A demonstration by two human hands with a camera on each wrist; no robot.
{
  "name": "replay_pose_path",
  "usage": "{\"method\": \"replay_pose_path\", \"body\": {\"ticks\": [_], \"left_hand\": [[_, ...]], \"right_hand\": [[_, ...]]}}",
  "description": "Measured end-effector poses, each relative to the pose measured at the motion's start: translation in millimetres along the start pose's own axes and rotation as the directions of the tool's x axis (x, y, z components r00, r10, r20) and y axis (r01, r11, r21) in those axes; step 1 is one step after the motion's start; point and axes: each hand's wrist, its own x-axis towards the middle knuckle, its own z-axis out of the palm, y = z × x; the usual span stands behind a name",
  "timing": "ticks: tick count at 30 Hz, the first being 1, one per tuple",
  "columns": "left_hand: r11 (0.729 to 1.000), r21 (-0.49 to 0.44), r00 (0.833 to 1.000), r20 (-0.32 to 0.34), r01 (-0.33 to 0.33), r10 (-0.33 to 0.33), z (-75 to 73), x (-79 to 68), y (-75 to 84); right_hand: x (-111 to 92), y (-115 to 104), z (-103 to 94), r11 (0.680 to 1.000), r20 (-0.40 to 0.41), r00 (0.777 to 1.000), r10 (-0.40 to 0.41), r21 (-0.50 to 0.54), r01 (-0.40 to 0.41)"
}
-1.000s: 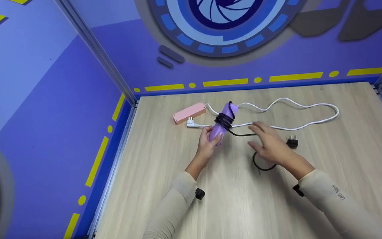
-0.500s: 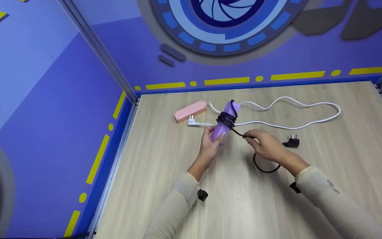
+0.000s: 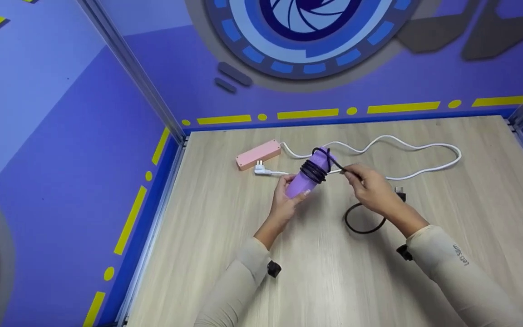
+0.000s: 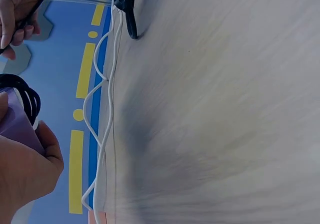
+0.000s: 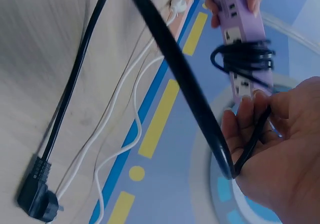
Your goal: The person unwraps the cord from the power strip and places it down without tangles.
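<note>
The power strip (image 3: 299, 185) at centre is purple, its cord (image 3: 313, 171) black; another strip (image 3: 259, 154), left of centre, pink (its cable (image 3: 443, 145) white); the tabletop (image 3: 329, 272) pale, wood-grained.

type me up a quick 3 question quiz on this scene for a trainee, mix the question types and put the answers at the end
1. Multiple choice: what grips the body of the purple power strip?
a) the left hand
b) the right hand
c) neither hand
2. True or false: the white cord is coiled around the purple power strip.
3. Short answer: what colour is the strip that lies on the table beside the white plug?

Key:
1. a
2. False: the coils are of the black cord.
3. Pink
</note>
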Motion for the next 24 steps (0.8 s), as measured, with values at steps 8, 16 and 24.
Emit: {"method": "replay_pose_path", "body": {"ticks": [8,16,24], "left_hand": [[0.999,0.013,0.999,0.030,0.030,-0.031,-5.2,0.4,-3.0],[1.000,0.020,0.992,0.125,0.025,-0.027,-8.8,-1.6,-7.5],[0.997,-0.047,0.995,0.087,0.061,-0.057,-13.5,2.8,-3.9]], "right_hand": [[-2.6,21.9,-11.5,0.999,-0.068,0.997,0.048,-0.003,-0.048],[-15.7,39.3,-17.4,0.995,-0.129,0.989,0.078,-0.047,-0.085],[-25.8,58.0,-25.6,0.987,-0.066,0.991,0.119,-0.097,-0.125]]}}
